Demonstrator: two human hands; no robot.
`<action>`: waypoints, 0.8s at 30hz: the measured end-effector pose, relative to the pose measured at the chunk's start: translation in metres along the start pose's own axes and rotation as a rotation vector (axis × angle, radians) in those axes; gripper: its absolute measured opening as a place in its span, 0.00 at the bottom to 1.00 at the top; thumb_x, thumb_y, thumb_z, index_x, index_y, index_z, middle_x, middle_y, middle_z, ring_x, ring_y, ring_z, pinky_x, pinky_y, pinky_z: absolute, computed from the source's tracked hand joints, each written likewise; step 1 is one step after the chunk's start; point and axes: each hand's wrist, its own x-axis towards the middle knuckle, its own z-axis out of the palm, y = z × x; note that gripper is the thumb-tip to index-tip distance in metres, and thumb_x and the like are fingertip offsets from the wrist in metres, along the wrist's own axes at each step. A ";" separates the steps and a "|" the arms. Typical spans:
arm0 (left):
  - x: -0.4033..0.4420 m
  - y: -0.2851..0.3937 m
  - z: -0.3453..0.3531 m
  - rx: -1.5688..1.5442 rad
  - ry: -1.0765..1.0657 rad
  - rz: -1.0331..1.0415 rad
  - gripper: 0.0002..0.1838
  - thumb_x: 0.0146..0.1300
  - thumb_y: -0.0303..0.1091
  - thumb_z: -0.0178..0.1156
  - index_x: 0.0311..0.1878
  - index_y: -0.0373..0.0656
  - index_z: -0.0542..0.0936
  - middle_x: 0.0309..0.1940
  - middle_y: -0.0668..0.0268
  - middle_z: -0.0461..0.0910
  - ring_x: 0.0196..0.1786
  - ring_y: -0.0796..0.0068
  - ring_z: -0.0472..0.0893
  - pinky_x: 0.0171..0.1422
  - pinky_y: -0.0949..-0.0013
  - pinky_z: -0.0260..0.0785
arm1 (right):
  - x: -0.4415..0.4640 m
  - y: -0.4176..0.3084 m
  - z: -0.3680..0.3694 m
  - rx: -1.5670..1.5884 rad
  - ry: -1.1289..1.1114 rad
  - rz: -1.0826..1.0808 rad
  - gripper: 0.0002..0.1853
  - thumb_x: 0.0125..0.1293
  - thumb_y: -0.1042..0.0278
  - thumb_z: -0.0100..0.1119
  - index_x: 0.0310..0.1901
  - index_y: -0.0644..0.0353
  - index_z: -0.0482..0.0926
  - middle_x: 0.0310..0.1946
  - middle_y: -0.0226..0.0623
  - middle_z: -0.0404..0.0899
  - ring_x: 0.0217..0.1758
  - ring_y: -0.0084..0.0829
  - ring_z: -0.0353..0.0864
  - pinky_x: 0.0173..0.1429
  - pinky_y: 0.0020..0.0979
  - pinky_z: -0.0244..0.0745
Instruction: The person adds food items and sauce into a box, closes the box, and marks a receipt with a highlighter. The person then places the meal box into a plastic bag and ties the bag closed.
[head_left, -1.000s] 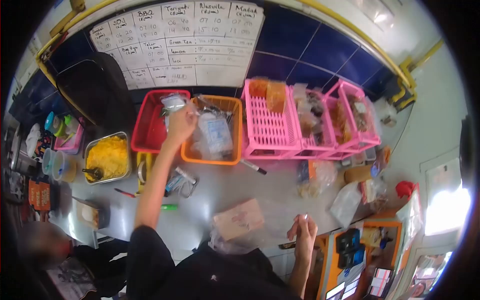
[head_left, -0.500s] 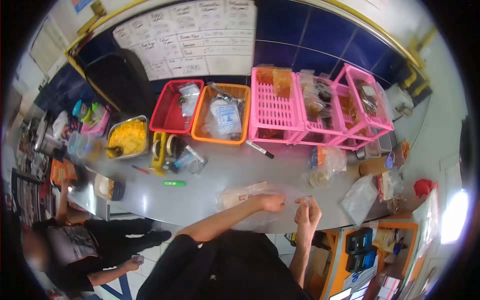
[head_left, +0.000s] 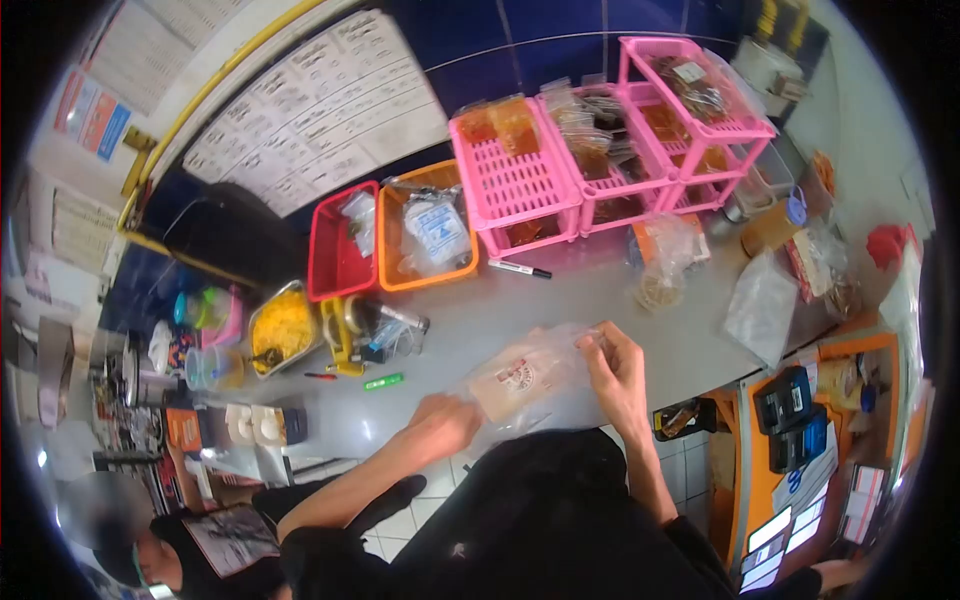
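Note:
A clear plastic bag [head_left: 560,362] with a flat, pale brown packet [head_left: 512,388] inside or beneath it is stretched between my hands at the counter's front edge. Reddish print shows on the packet. My left hand [head_left: 447,424] is closed at the bag's left end, its fingertips partly turned from view. Higher up on the right, my right hand [head_left: 617,375] pinches the bag's other end between thumb and fingers.
Behind stand pink racks [head_left: 520,185] of packets, an orange bin [head_left: 430,275] and a red bin [head_left: 318,250]. A tape dispenser [head_left: 343,350], green marker [head_left: 384,381] and black marker [head_left: 520,269] lie on the counter [head_left: 450,330]. A co-worker [head_left: 215,550] is at lower left.
My view has tilted. My left hand has moved left, away from my right hand, to the bag's left end. The bag now spans between both hands instead of lying under my left forearm.

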 end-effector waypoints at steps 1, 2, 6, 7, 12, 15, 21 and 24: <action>0.014 0.004 0.006 -0.096 0.103 -0.001 0.18 0.71 0.43 0.57 0.52 0.39 0.80 0.38 0.48 0.85 0.42 0.44 0.85 0.55 0.46 0.74 | 0.001 0.000 0.002 -0.007 -0.025 -0.005 0.12 0.73 0.65 0.58 0.36 0.65 0.78 0.19 0.18 0.62 0.22 0.12 0.56 0.25 0.24 0.49; 0.032 0.007 0.018 -0.181 0.277 0.061 0.18 0.69 0.42 0.58 0.54 0.40 0.80 0.38 0.48 0.85 0.42 0.45 0.85 0.54 0.46 0.75 | 0.002 0.000 0.004 -0.014 -0.041 -0.008 0.11 0.74 0.65 0.57 0.36 0.64 0.79 0.18 0.18 0.62 0.21 0.11 0.56 0.25 0.23 0.49; 0.097 0.004 0.062 -0.144 0.578 0.006 0.16 0.66 0.42 0.60 0.54 0.46 0.82 0.39 0.51 0.86 0.42 0.49 0.86 0.50 0.50 0.77 | 0.000 0.000 0.006 -0.053 -0.049 -0.005 0.12 0.73 0.64 0.60 0.36 0.66 0.80 0.18 0.21 0.60 0.23 0.14 0.54 0.27 0.27 0.48; 0.106 0.000 0.067 -0.156 0.582 0.011 0.16 0.66 0.42 0.60 0.54 0.46 0.82 0.39 0.51 0.86 0.42 0.49 0.86 0.50 0.50 0.77 | -0.001 0.001 0.006 -0.066 -0.048 -0.005 0.12 0.73 0.64 0.60 0.36 0.66 0.80 0.18 0.21 0.60 0.23 0.14 0.54 0.27 0.27 0.48; 0.102 -0.014 0.051 -0.319 0.535 0.002 0.12 0.65 0.46 0.63 0.46 0.56 0.87 0.30 0.63 0.86 0.37 0.60 0.86 0.43 0.56 0.76 | -0.006 -0.003 0.008 -0.067 -0.054 0.043 0.13 0.73 0.63 0.59 0.36 0.66 0.79 0.19 0.21 0.58 0.24 0.15 0.53 0.27 0.27 0.49; 0.104 -0.022 0.069 -0.484 0.605 0.081 0.12 0.65 0.47 0.64 0.46 0.56 0.87 0.26 0.65 0.85 0.35 0.63 0.85 0.41 0.57 0.75 | -0.006 0.004 0.010 -0.048 -0.051 0.022 0.11 0.75 0.65 0.57 0.37 0.63 0.78 0.18 0.16 0.60 0.21 0.10 0.54 0.25 0.22 0.46; 0.117 -0.009 0.087 -0.229 0.705 -0.179 0.10 0.64 0.40 0.65 0.45 0.50 0.87 0.31 0.60 0.86 0.34 0.55 0.85 0.41 0.54 0.76 | -0.010 0.011 0.015 0.002 -0.039 0.036 0.09 0.75 0.67 0.57 0.38 0.63 0.78 0.19 0.15 0.60 0.21 0.10 0.54 0.24 0.22 0.46; 0.108 -0.012 0.057 -0.199 0.721 -0.117 0.09 0.62 0.35 0.64 0.43 0.46 0.87 0.33 0.57 0.86 0.36 0.52 0.85 0.43 0.52 0.77 | -0.014 0.002 0.017 0.014 -0.019 0.097 0.11 0.73 0.65 0.59 0.37 0.66 0.79 0.19 0.21 0.58 0.23 0.15 0.54 0.27 0.27 0.50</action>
